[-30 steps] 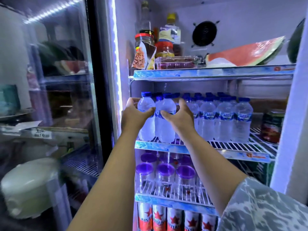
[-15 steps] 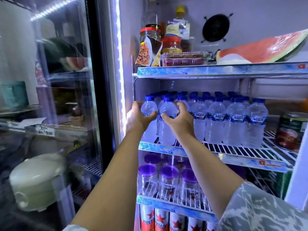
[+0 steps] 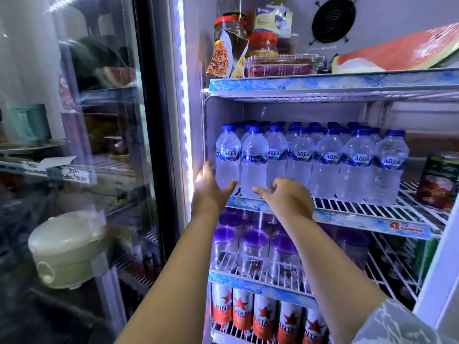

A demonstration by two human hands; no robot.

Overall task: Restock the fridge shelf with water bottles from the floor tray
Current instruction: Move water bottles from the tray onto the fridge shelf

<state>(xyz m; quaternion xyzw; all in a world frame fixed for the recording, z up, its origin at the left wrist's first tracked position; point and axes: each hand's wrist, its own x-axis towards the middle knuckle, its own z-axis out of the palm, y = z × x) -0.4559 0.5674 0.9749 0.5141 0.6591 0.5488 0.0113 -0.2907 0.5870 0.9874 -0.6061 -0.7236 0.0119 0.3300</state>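
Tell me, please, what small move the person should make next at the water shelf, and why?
Probably draw both hands back and reach down for more bottles. The left hand and right hand are open and hold nothing, the two leftmost water bottles stand upright on the shelf, and bare rack shows at its right end.

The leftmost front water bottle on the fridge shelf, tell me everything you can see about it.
The leftmost front water bottle is clear plastic with a blue cap and a blue AQUA label. It looks full and stands upright at the left end of the white wire shelf, close against its neighbour. The left hand is open at its base; whether they touch is unclear.
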